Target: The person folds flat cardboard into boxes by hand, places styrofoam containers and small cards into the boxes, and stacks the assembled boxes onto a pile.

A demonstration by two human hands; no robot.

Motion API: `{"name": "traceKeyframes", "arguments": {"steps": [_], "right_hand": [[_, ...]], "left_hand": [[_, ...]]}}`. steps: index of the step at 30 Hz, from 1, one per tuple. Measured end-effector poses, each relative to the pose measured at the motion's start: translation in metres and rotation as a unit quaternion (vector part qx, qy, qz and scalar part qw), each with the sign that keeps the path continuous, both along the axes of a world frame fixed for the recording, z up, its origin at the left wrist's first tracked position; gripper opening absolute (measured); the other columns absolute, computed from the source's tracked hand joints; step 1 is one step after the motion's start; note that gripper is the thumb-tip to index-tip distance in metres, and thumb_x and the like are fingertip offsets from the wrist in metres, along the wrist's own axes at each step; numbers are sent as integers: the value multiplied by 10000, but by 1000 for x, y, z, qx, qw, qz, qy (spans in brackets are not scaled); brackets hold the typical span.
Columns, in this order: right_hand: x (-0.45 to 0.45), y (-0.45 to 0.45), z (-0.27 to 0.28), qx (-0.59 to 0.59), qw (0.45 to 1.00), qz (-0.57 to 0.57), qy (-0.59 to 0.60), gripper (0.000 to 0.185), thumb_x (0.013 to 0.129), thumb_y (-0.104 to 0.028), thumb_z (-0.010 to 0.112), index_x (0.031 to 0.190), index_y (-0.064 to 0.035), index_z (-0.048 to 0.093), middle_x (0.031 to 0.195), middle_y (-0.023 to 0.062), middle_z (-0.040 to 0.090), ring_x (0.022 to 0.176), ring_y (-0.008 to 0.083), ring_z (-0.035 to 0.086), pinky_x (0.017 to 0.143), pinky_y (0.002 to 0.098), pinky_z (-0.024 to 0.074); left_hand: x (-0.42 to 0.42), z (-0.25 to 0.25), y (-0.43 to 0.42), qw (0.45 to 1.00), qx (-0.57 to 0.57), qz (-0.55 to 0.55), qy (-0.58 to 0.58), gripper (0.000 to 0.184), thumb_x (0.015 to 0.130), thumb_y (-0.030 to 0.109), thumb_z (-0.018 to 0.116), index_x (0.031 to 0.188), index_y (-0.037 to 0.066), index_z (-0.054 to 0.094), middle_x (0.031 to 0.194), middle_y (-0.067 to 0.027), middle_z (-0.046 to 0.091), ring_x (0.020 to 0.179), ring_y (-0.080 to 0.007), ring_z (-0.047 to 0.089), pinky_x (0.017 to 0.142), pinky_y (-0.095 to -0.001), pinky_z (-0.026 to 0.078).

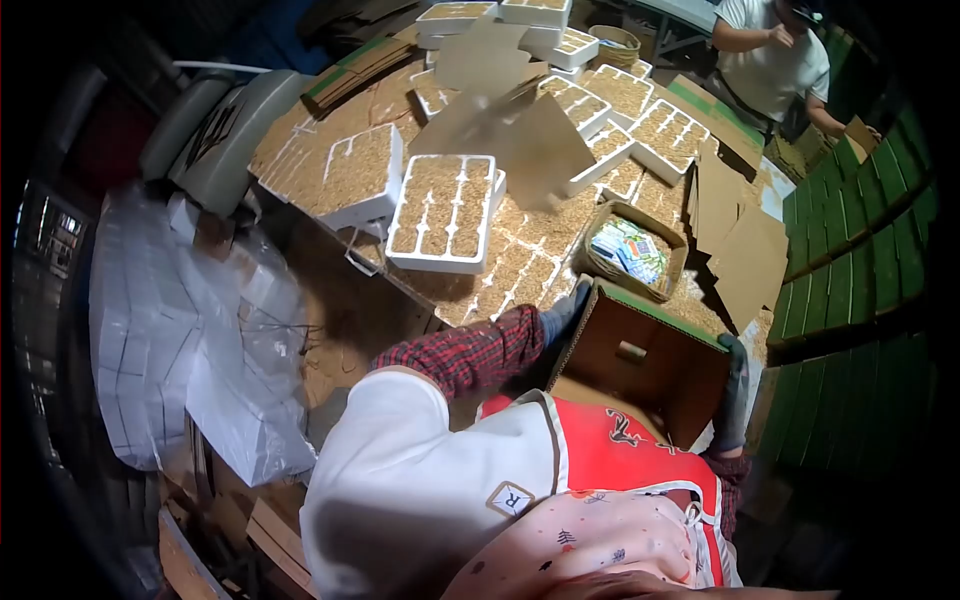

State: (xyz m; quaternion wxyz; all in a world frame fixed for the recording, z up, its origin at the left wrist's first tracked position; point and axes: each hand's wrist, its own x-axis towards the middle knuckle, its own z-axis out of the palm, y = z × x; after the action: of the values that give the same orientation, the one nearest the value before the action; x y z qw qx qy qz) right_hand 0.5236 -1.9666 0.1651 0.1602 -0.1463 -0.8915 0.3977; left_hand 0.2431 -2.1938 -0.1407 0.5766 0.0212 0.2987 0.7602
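Observation:
An open cardboard box (pixel 650 350) with a green outer edge is tilted in front of my body, its brown inside showing. My left hand (pixel 567 312), in a dark glove, grips the box at its left side. On the right side my gloved right hand (pixel 733 385) is closed on the box wall. A small light item (pixel 631 351) shows inside the box. Just beyond the box stands a woven basket (pixel 635 250) filled with colourful packets. White foam trays (pixel 440 212) with brown granular filling lie on the table beyond my left arm.
More foam trays (pixel 670 135) are stacked at the back of the table. Flat cardboard sheets (pixel 735 235) lie on the right, beside stacked green boxes (pixel 850 240). Another person (pixel 775 50) stands at the back right. Plastic-wrapped white blocks (pixel 150 340) stand at the left.

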Motion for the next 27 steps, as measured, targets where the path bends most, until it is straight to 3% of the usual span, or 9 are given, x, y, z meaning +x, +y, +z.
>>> {"name": "traceKeyframes", "arguments": {"steps": [2, 4, 8, 11, 15, 16, 20, 23, 27], "right_hand": [[-20, 38, -96, 30, 996, 10, -87, 438, 1040, -273, 367, 1300, 50, 507, 1302, 191, 557, 1190, 287, 531, 1035, 348, 385], [-27, 37, -134, -16, 997, -18, -79, 466, 1035, -302, 381, 1278, 69, 523, 1274, 200, 580, 1179, 288, 540, 1026, 343, 393], [-60, 8, -121, -228, 963, -126, -65, 533, 1022, -385, 408, 1245, 77, 553, 1265, 202, 593, 1185, 267, 541, 1027, 338, 390], [-61, 8, -124, -174, 970, -130, -105, 571, 1012, -431, 413, 1212, 81, 569, 1252, 184, 610, 1162, 242, 550, 1015, 333, 392], [-65, -5, -94, -190, 958, -161, -141, 566, 996, -450, 435, 1175, 67, 580, 1208, 187, 626, 1090, 273, 585, 964, 359, 426], [-67, -12, -90, -176, 960, -167, -137, 527, 991, -420, 451, 1208, 48, 560, 1188, 193, 627, 1071, 292, 589, 957, 370, 431], [-62, -14, -102, 4, 988, -109, -112, 449, 960, -240, 499, 1357, -36, 445, 1124, 211, 625, 1018, 352, 596, 931, 406, 454], [-58, -4, -140, 95, 990, -68, -80, 528, 925, -93, 498, 1434, -97, 358, 1100, 218, 618, 1000, 369, 598, 902, 420, 473], [-56, 5, -162, 122, 989, -43, -68, 521, 947, -36, 468, 1450, -109, 351, 1093, 219, 608, 943, 351, 602, 852, 417, 495]], "left_hand": [[51, 107, -47, 987, -121, 84, 60, 510, 1043, 420, 364, 1342, 24, 485, 1215, -45, 591, 1062, -161, 559, 930, -322, 463], [54, 84, -106, 931, -239, 120, 248, 585, 1000, 495, 423, 1388, 58, 438, 1255, -48, 564, 1124, -205, 526, 977, -367, 429], [-25, 134, -199, 948, 18, 316, -35, 718, 911, 515, 590, 1430, 74, 362, 1264, -101, 575, 1171, -252, 533, 1038, -395, 411], [-56, 172, -211, 899, -213, 274, 267, 689, 893, 418, 655, 1416, 69, 373, 1257, -94, 584, 1128, -248, 563, 1002, -411, 441], [-25, 206, -210, 935, -25, 328, -136, 661, 876, 327, 688, 1411, 61, 405, 1225, -104, 616, 1084, -257, 611, 907, -408, 514], [-9, 224, -214, 952, -54, 292, -68, 635, 920, 467, 585, 1400, 82, 429, 1312, -85, 563, 1169, -285, 558, 984, -441, 473], [7, 282, -226, 980, -89, 89, 157, 502, 998, 277, 475, 1438, 52, 386, 1403, -150, 484, 1263, -301, 498, 1075, -430, 398], [-30, 271, -238, 732, -73, -74, 674, 495, 877, -70, 584, 1354, 8, 476, 1344, -161, 526, 1239, -278, 516, 1034, -398, 431], [-18, 330, -143, 919, -198, -247, 236, 448, 929, 307, 597, 1239, -16, 576, 1166, -85, 639, 1098, -171, 596, 951, -316, 471]]}}
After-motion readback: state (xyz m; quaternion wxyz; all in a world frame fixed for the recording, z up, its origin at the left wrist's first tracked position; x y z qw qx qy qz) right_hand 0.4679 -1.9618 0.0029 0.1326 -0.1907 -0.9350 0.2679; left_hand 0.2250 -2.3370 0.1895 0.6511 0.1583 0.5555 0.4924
